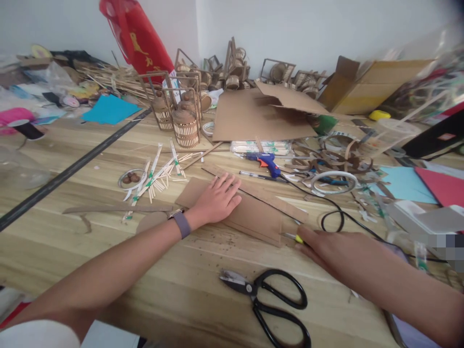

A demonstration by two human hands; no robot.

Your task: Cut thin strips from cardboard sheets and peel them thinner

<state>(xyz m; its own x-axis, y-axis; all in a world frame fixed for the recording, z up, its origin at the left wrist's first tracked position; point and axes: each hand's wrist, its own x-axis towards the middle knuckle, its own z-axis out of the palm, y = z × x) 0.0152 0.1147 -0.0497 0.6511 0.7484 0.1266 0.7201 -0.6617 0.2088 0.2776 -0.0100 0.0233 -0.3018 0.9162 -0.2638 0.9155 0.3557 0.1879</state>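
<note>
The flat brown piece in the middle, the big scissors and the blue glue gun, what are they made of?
The flat brown piece: probably cardboard, since it's dull, plain brown and thin.
The scissors: blades look like metal, grey with a slight shine; the smooth black handles could be plastic or coated metal.
The glue gun: likely hard plastic, smooth and blue.

From ten to two o'clock, a plain, pale grey-white wall (300,29), with a faint vertical corner line (197,34) between eleven and twelve. Below, across most of the view, a broad wooden tabletop (174,290) with yellow-brown grain, ending at seven o'clock. At eleven, a tilted red bag (145,36) with gold lettering; at two, an open brown cardboard box (380,87). Soft, diffuse light.
</note>
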